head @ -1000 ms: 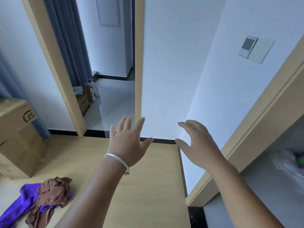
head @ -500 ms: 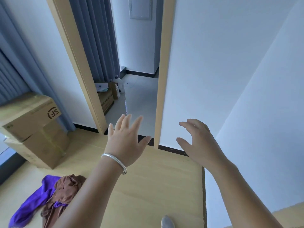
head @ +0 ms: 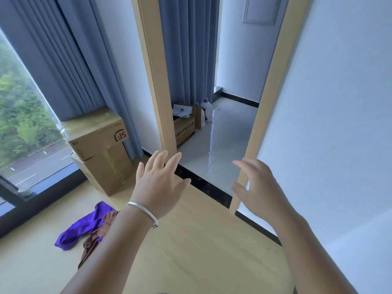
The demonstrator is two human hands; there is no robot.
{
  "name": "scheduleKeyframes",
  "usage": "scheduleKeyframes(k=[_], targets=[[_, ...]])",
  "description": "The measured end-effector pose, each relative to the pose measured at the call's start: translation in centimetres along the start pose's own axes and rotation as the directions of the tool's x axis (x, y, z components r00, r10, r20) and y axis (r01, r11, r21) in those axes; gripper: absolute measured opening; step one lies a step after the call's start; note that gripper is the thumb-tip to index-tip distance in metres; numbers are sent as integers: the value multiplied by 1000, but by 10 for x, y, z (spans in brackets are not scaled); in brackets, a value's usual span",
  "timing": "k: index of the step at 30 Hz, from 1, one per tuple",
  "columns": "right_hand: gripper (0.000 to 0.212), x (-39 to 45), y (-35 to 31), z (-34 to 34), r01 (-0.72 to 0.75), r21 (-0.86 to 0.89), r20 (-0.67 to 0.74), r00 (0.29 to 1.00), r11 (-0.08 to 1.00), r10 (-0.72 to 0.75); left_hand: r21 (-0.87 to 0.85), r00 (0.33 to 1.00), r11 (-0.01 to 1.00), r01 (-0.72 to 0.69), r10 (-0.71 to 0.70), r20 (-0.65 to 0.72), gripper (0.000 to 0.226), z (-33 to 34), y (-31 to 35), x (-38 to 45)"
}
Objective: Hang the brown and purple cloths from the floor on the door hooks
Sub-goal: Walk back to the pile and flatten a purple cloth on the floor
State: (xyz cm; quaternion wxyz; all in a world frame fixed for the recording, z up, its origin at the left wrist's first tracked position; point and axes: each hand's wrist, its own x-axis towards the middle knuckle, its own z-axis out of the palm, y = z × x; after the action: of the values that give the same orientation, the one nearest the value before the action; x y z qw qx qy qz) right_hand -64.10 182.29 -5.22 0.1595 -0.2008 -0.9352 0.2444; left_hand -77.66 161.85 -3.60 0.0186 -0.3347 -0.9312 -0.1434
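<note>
A purple cloth (head: 81, 227) lies crumpled on the wooden floor at the lower left. A brown cloth (head: 96, 234) lies on top of it and beside it, partly hidden behind my left forearm. My left hand (head: 160, 183), with a silver bangle on the wrist, is held out in the air with fingers spread and holds nothing. My right hand (head: 257, 187) is also raised in front of me, fingers loosely bent and empty. Both hands are well above and to the right of the cloths. No door hooks are in view.
Stacked cardboard boxes (head: 99, 149) stand by the blue curtains (head: 70, 56) and the window at left. An open wooden doorway (head: 157, 71) leads to a tiled room with another box (head: 183, 128) and bottles. A white wall (head: 339, 124) fills the right side.
The view has swung left, bringing the window, curtains and boxes into sight. The cloths now appear closer to the middle. Both hands stay raised and empty.
</note>
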Motion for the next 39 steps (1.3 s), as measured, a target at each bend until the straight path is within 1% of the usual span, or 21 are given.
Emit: scheduleKeyframes(k=[6,10,13,17,20,24,28,32,34,36,39], targets=[[52,81,-22,40,94,-9,101,991,996,-92,-31,993,993,110,-111,-32,65,12,-51,51],[52,143,-54,73,187,-37,166,970,982,-178,-71,981,981,181,-186,-58,64,17,-103,91],[52,199,-89,104,245,-43,227,946,968,-230,-97,961,962,257,-265,-79,65,18,-155,124],[53,266,-134,150,328,-38,301,904,944,-302,-127,926,927,354,-366,-89,67,15,-221,159],[52,305,-167,189,379,-9,341,871,925,-353,-118,900,901,418,-429,-79,68,11,-268,176],[54,342,-210,242,466,42,427,792,884,-438,-108,848,851,513,-522,-88,67,4,-328,182],[54,374,-248,293,570,68,502,690,819,-521,-78,770,775,627,-632,-89,68,7,-379,178],[56,402,-282,351,647,124,594,559,752,-579,-70,657,661,747,-751,-66,68,25,-420,166],[57,415,-297,383,686,158,639,478,711,-603,-73,583,587,806,-809,-67,68,37,-438,160],[58,429,-312,418,718,203,673,391,665,-628,-70,496,501,863,-865,-78,69,48,-454,155],[61,451,-331,472,744,283,716,257,606,-649,-89,330,335,938,-941,-69,72,65,-475,151]])
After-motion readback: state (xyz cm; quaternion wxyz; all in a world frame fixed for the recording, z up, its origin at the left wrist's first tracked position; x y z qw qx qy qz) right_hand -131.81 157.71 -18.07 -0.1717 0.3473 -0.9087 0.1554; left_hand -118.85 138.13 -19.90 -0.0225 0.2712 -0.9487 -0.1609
